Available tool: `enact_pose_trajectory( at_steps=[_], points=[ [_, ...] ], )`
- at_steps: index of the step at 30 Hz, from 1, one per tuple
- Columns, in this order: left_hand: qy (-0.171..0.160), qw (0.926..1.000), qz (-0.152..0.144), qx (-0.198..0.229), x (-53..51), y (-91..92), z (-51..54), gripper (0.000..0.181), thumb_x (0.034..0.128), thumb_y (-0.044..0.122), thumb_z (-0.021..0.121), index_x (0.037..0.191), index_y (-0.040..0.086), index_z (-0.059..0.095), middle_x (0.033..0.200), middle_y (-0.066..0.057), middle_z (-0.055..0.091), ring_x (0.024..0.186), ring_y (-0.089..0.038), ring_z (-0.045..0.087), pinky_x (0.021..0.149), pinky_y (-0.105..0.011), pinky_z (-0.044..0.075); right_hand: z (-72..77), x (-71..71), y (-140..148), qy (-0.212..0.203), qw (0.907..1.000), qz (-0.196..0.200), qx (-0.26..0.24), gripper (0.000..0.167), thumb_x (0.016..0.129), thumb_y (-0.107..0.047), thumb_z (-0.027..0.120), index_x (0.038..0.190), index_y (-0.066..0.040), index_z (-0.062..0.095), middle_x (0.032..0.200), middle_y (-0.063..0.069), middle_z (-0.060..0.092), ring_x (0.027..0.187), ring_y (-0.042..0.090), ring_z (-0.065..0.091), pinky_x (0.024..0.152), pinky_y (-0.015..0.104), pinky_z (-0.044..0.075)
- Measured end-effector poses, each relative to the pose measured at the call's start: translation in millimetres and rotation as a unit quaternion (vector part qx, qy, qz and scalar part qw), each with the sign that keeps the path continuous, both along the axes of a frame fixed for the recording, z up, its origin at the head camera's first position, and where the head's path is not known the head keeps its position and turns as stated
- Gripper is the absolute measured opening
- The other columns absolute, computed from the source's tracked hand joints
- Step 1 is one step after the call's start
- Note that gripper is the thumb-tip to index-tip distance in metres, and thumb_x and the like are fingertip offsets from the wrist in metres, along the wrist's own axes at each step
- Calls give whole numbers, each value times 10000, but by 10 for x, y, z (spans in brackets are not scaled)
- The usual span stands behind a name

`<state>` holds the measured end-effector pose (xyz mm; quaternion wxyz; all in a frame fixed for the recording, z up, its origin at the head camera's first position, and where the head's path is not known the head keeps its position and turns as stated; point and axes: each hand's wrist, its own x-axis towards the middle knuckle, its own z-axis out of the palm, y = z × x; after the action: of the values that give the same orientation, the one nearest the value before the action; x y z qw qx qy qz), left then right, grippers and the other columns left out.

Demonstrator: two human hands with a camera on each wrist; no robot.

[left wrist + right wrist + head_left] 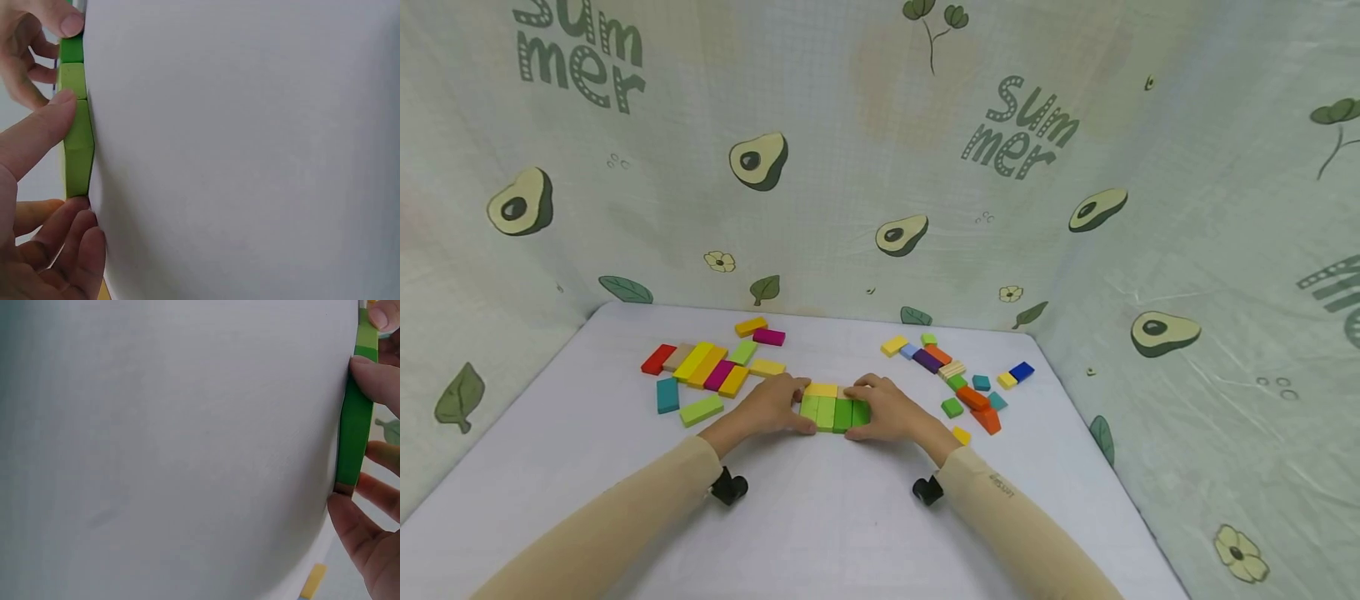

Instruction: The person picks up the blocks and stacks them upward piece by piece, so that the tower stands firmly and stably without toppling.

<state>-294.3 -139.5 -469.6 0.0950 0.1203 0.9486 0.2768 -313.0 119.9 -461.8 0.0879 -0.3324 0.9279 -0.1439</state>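
Light green blocks [817, 412] and green blocks [843, 415] lie side by side on the white table, with a yellow block [822, 390] along their far edge. My left hand [772, 406] grips the group's left side, thumb at the near edge. From the right, my right hand [887, 408] grips the green end, fingers at the far side. In the left wrist view my left hand [44, 256] has its thumb on a light green block [78, 125]. The right wrist view has my right hand [375, 531] around a green block [355, 425].
On the table [820, 533], left of the hands, are several loose blocks, including red [658, 359], teal [667, 396] and lime [702, 411]. More lie at the right, among them purple [927, 361], orange [973, 398] and blue [1022, 372]. A patterned cloth [835, 108] hangs behind.
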Motion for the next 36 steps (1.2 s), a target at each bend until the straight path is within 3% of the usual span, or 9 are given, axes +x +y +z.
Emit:
enact_pose_trajectory(
  at_steps=[4, 19, 25, 31, 36],
  points=[
    [-8, 10000, -34, 5, 16, 17, 40, 938, 795, 400, 951, 1543, 22, 530, 1190, -94, 688, 979, -225, 577, 967, -429, 548, -1, 1, 2, -30, 10000, -82, 2, 746, 926, -449, 829, 1558, -167, 552, 1554, 65, 492, 1337, 253, 499, 1142, 442, 473],
    [44, 10000, -31, -60, 27, 50, 65, 947, 796, 394, 952, 1538, -9, 524, 1175, -103, 694, 961, -228, 571, 939, -420, 555, -13, 35, -25, -136, 9996, -239, 45, 779, 938, -436, 821, 1592, -154, 506, 1622, 101, 436, 1383, 291, 475, 1155, 450, 464],
    [-39, 10000, 10, -3, 10, 40, 42, 956, 792, 398, 954, 1550, 12, 518, 1160, -90, 673, 956, -226, 555, 922, -403, 550, 28, 106, 11, -314, 9975, -569, -270, 801, 914, -417, 851, 1584, -138, 515, 1634, 153, 418, 1451, 333, 466, 1190, 500, 441],
    [-16, 10000, -12, 70, 2, 17, 19, 960, 787, 396, 958, 1551, 13, 518, 1140, -79, 661, 950, -223, 543, 895, -386, 536, 36, 164, 35, -504, 9926, -781, -778, 764, 922, -350, 854, 1570, -111, 528, 1575, 171, 479, 1250, 265, 578, 1100, 447, 517],
    [40, 9999, -65, 92, 0, 12, 12, 951, 786, 385, 959, 1540, 1, 526, 1122, -74, 667, 933, -215, 541, 864, -364, 531, -16, 166, 35, -506, 9900, -845, -1012, 724, 928, -314, 852, 1554, -112, 551, 1565, 166, 487, 1142, 211, 573, 1035, 397, 536]
  ],
)
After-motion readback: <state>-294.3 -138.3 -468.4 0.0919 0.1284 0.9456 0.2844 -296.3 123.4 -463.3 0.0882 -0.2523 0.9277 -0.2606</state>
